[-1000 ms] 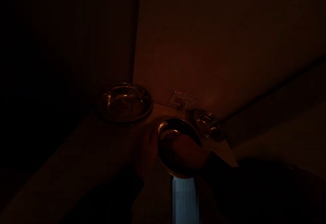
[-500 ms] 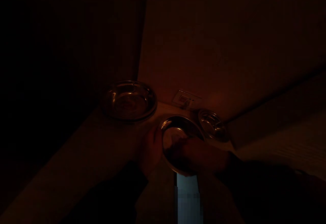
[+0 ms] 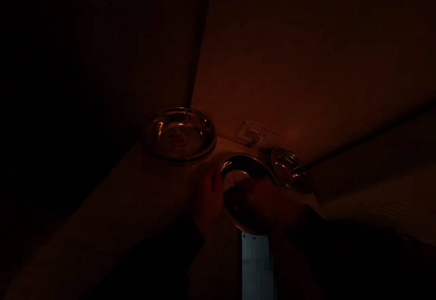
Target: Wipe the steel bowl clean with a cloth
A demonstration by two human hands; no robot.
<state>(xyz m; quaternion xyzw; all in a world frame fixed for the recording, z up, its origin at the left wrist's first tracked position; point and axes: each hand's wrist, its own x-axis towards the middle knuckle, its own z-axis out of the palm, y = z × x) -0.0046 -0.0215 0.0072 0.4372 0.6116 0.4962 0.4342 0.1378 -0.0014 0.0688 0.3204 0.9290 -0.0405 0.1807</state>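
"Handling the metal bowl (image 3: 250, 163), how far had the person got?"

"Partway, I judged. The right-hand grip (image 3: 264, 195) reached inside it and the left-hand grip (image 3: 208, 195) lay against its left side, so nothing looked finished. How much was left didn't show."

"Was either one closed on anything?"

"I couldn't tell. The left seemed to steady the rim, but how tightly was lost in the dark. The right pointed down into the bowl, and whatever it had hold of, if anything, was hidden."

"And how did the bowl look?"

"Round and shiny, mouth up between the two grips. It had a glint along the far rim and a dark patch below the right-hand grip, contents or shadow, I couldn't say which."

"What lay around it?"

"Beyond the left-hand grip, a wider shiny basin (image 3: 180, 143), perhaps two stacked. Beyond the right-hand grip, a smaller metal dish (image 3: 289, 170), just beside the bowl. Both rested on a dim surface (image 3: 146, 200). Past the grips, a socket plate (image 3: 255, 134) sat on the wall (image 3: 289, 63); on their near side glowed a pale panel (image 3: 257, 263), maybe a phone."
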